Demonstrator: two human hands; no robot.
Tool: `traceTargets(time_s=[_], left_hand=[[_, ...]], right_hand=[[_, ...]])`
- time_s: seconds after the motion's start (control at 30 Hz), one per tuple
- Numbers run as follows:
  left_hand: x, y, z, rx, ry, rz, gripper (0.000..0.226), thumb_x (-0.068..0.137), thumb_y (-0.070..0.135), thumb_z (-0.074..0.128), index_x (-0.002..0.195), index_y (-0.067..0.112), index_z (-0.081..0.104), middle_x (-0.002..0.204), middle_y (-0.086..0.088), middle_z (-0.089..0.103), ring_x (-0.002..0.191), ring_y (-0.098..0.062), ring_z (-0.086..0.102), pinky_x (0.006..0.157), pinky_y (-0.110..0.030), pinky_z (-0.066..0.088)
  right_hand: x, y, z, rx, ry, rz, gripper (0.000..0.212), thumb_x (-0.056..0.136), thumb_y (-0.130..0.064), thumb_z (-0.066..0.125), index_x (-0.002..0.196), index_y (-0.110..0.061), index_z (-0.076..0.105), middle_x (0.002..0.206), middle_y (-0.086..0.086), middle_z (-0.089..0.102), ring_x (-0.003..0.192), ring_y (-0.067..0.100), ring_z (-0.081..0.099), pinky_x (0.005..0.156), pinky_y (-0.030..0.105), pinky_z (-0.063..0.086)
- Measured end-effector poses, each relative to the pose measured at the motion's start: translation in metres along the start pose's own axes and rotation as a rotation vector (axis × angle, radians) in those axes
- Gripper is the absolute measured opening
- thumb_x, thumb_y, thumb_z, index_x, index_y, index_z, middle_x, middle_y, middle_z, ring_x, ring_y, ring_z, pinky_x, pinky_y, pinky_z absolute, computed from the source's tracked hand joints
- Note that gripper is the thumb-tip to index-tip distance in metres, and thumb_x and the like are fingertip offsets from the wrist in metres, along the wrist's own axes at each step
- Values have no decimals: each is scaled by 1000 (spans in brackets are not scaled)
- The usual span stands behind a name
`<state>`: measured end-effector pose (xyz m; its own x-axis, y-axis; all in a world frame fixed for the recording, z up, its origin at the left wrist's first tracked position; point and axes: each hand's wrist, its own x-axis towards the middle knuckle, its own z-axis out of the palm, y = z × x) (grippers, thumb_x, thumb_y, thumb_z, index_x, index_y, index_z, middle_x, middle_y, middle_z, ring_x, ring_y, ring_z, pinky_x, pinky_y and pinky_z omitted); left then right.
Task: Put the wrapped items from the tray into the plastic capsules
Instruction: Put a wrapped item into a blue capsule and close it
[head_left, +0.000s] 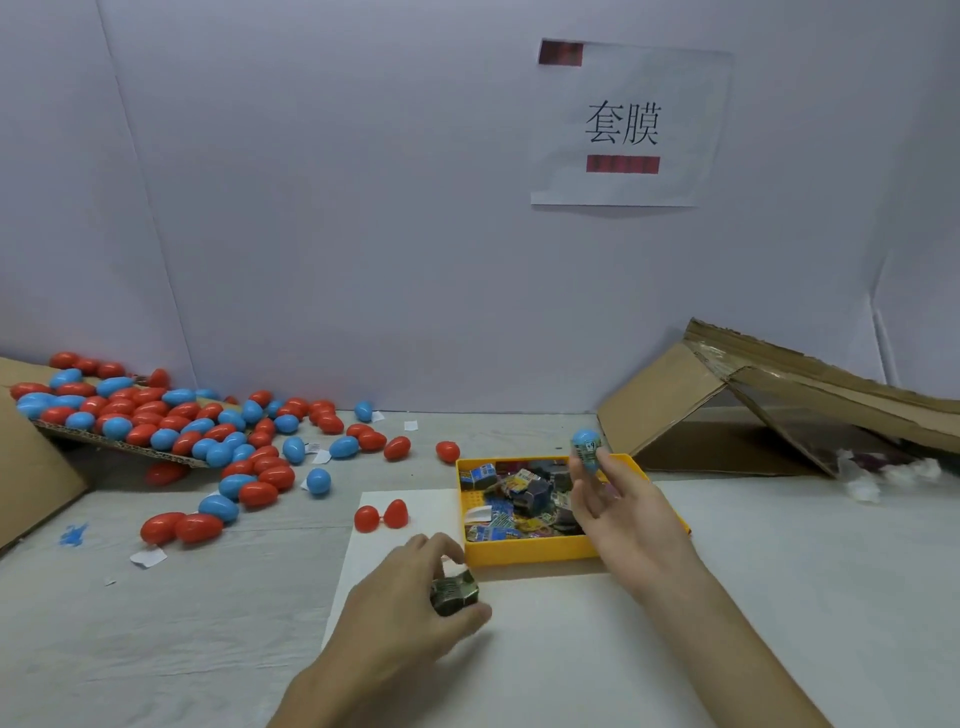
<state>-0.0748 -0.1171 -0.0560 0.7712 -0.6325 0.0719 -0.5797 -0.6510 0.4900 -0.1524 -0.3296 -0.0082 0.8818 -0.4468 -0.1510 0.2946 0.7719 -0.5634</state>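
Pale sheeted tabletop, plain white partition behind.

Far left: a heap of red and blue capsules (156, 421) spills off a cardboard flap (36, 467). Most look closed.

Toward centre: an open red capsule (382, 515), its halves side by side on white paper (519, 649).

Left hand (410, 597) is low over that paper, fingers and thumb curled round a dark wrapped item (454, 592).

Just right of it: yellow tray (524, 553), with more wrapped items piled inside.

Right hand (623, 509) is raised above the tray, fingertips pinching a blue capsule (586, 449). Cannot tell whether it is snapped closed.

Far right: collapsed cardboard box (753, 410).

Handling, by judgement: the wrapped item looks light, crinkly and somewhat squashable, so take it by its sides and press it in gently. The capsule shells look rigid, smooth and probably slippery, so grip them round the widest part.
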Motion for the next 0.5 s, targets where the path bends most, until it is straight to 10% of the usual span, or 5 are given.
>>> traceTargets(time_s=[0.33, 0.5], left_hand=[[4, 1, -1, -60, -57, 10, 40, 82, 33, 65, 110, 48, 40, 106, 20, 50, 92, -4, 54, 78, -12, 47], [6, -5, 0, -54, -40, 19, 30, 80, 34, 66, 100, 44, 45, 99, 19, 51, 89, -2, 54, 69, -10, 44]], right_hand=[[71, -152, 51, -7, 190, -295, 38, 105, -18, 41, 140, -3, 37, 127, 18, 57, 107, 25, 65, 82, 27, 54], [76, -120, 45, -340, 214, -221, 32, 106, -16, 37, 134, -3, 42, 121, 23, 57, 102, 28, 64, 85, 34, 54]])
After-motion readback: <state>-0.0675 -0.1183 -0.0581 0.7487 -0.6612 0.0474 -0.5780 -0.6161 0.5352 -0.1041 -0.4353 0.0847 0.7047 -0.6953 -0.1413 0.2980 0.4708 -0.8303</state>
